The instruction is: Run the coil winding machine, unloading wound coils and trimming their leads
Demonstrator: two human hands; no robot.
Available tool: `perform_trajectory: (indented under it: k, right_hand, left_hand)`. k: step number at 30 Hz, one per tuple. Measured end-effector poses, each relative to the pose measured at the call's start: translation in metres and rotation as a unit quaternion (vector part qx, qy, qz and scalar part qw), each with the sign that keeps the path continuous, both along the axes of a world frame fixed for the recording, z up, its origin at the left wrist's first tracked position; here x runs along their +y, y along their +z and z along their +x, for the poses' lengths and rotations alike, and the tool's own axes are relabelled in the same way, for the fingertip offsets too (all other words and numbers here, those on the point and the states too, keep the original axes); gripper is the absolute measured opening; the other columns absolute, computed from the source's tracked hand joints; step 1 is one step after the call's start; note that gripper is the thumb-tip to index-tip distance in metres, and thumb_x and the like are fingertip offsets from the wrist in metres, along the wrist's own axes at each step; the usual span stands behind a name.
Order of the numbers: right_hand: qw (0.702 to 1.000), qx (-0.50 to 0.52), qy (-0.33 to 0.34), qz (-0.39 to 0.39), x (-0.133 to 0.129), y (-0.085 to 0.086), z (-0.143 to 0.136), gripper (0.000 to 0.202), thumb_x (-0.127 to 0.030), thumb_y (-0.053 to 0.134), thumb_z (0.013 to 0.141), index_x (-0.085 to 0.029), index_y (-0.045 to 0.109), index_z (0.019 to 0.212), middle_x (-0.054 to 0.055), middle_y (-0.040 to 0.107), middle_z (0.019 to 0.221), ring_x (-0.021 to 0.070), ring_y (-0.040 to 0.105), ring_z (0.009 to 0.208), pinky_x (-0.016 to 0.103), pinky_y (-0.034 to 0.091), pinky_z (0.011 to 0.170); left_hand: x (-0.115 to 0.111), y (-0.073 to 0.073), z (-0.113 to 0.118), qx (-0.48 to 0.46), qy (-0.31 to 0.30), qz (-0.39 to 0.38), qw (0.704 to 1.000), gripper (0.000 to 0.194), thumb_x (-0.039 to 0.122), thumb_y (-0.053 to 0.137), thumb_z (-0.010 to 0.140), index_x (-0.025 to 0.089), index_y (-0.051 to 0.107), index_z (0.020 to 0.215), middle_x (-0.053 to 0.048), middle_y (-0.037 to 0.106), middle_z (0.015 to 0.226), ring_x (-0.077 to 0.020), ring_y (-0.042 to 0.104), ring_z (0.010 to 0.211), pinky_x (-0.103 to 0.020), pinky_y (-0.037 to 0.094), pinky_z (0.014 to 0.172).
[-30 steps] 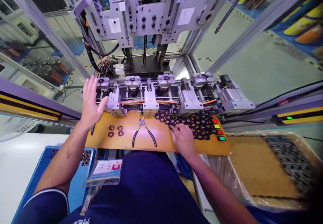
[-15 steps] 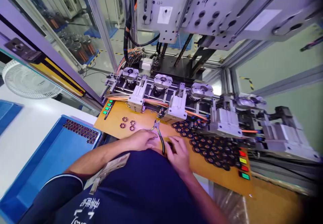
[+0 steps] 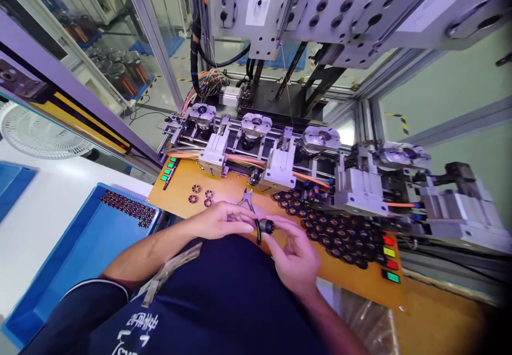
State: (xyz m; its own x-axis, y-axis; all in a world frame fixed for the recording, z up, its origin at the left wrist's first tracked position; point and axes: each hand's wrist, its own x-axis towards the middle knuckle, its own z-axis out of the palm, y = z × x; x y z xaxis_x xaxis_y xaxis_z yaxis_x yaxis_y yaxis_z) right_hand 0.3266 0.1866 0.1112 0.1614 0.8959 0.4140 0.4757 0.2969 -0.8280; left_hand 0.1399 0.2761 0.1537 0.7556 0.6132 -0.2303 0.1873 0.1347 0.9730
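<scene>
My right hand (image 3: pixel 298 256) pinches a small black toothed stator (image 3: pixel 267 227), holding it on its side between thumb and fingers. My left hand (image 3: pixel 220 220) is at its left with the fingers stretched out; no held thing shows in it. Between the hands, a pair of side cutters (image 3: pixel 247 199) lies on the orange board (image 3: pixel 236 187), its jaws pointing away from me and its handles partly covered. Several small ring-shaped stators (image 3: pixel 192 199) lie left of the cutters. To the right, many black stators with copper windings (image 3: pixel 332 232) are set out in rows.
Behind the board runs a machine with metal clamps (image 3: pixel 280 165) and round fixtures (image 3: pixel 256 124). A metal plate (image 3: pixel 266 29) hangs above. Lit buttons (image 3: pixel 390 259) edge the board at right, green buttons (image 3: pixel 168 169) at left. A blue tray (image 3: pixel 76 269) holds more rings.
My right hand has turned and now shows the black stator between its fingers. My left hand has come slightly up and right, with fingers stretched toward it. The cutters stay put.
</scene>
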Motion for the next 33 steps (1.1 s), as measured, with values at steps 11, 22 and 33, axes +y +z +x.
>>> perform_trajectory:
  k: [11,22,33]
  right_hand:
    - [0.988,0.029,0.118,0.093,0.027,0.059,-0.024,0.035,0.002,0.065,0.077,-0.02,0.065,0.104,0.009,0.064,0.116,0.0206,0.062,0.106,0.037,0.052,0.092]
    - [0.971,0.152,0.169,-0.07,0.044,0.068,-0.03,0.017,-0.013,0.059,0.089,-0.025,0.069,0.094,0.005,0.063,0.118,0.0183,0.061,0.113,0.034,0.052,0.095]
    - [0.958,0.15,0.218,-0.114,0.07,0.07,-0.033,0.012,-0.021,0.061,0.09,-0.025,0.072,0.092,0.007,0.067,0.113,0.0212,0.065,0.107,0.037,0.056,0.088]
  left_hand:
    - [-0.013,0.027,-0.01,-0.19,0.161,-0.102,0.963,0.04,0.027,0.084,0.067,0.012,0.07,0.103,-0.007,0.076,0.09,-0.0138,0.071,0.079,-0.028,0.056,0.081]
    - [-0.002,0.029,-0.019,-0.117,0.2,0.38,0.895,0.026,0.017,0.069,0.082,0.013,0.069,0.108,-0.014,0.075,0.105,-0.0197,0.071,0.101,-0.033,0.058,0.091]
    - [0.009,0.03,-0.024,-0.104,0.248,0.402,0.875,0.025,0.017,0.069,0.083,0.015,0.068,0.108,-0.013,0.073,0.103,-0.018,0.071,0.095,-0.031,0.06,0.085]
